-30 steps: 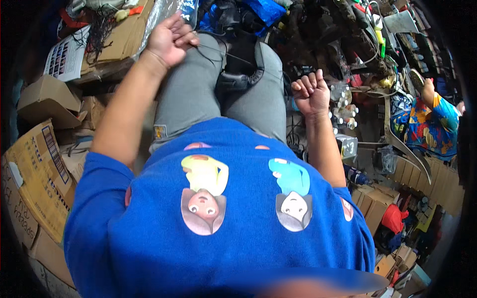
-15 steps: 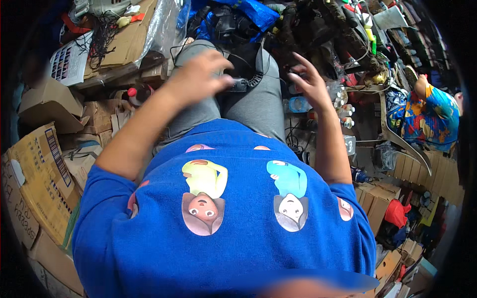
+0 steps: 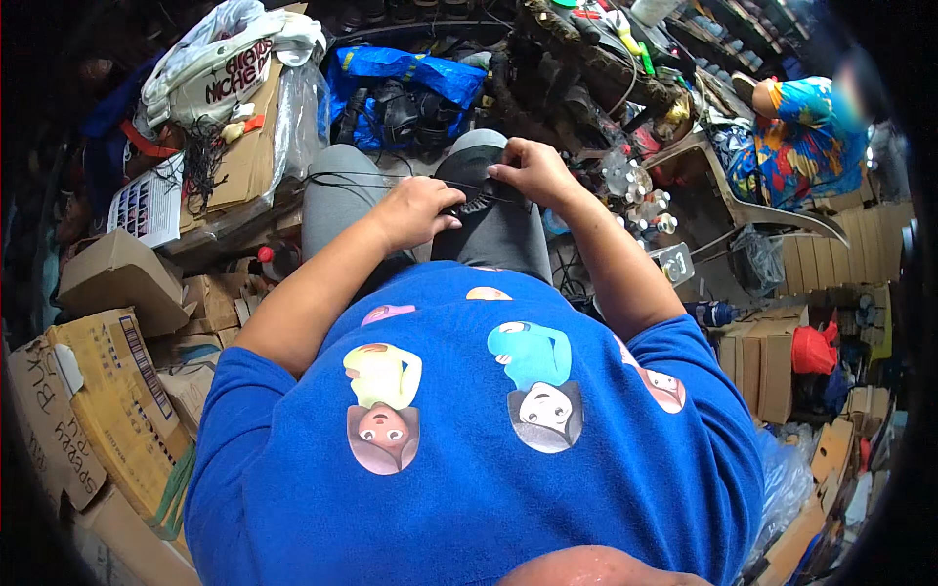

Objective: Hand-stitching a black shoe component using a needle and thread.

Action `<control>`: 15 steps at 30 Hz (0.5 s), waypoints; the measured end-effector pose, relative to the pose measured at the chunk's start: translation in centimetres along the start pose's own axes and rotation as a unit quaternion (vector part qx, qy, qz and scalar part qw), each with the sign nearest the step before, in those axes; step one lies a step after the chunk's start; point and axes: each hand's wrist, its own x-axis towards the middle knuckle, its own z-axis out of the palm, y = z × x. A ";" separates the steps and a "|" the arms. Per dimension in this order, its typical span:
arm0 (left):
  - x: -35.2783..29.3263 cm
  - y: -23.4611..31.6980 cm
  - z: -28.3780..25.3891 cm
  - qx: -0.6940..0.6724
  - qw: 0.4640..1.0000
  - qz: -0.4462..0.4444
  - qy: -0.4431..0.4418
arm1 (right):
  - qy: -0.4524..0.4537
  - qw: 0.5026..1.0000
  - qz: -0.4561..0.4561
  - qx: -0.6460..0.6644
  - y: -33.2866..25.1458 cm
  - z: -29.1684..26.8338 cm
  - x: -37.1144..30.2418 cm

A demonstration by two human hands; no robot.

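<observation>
A black item (image 3: 471, 168) with a ridged edge, shoe-like in shape, rests on my right thigh between my hands. Thin black cord (image 3: 344, 180) runs in loops over my left knee towards both hands. My left hand (image 3: 415, 209) is closed at the near left side of the black item, something small and dark at its fingertips. At the item's far right edge, my right hand (image 3: 539, 174) has thumb and finger pinched together, with a strand of the cord seeming to end there. What exactly the left fingers grip is partly hidden.
Beyond my knees lies a blue bag (image 3: 410, 73) with black footwear in it. Cardboard boxes (image 3: 122, 283) crowd the left, below a white cloth bag (image 3: 230, 73). Plastic bottles (image 3: 640, 200) stand to the right, near a curved-edged wooden frame (image 3: 684, 156). Another person in bright patterned clothes (image 3: 801, 142) sits far right.
Both hands were raised and apart with fingers spread; they have come together at the black item and closed. The view has shifted, showing more of the blue bag.
</observation>
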 end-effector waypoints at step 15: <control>2.3 0.8 2.0 0.035 0.999 0.026 0.005 | 0.028 0.995 0.044 0.084 5.6 1.2 1.1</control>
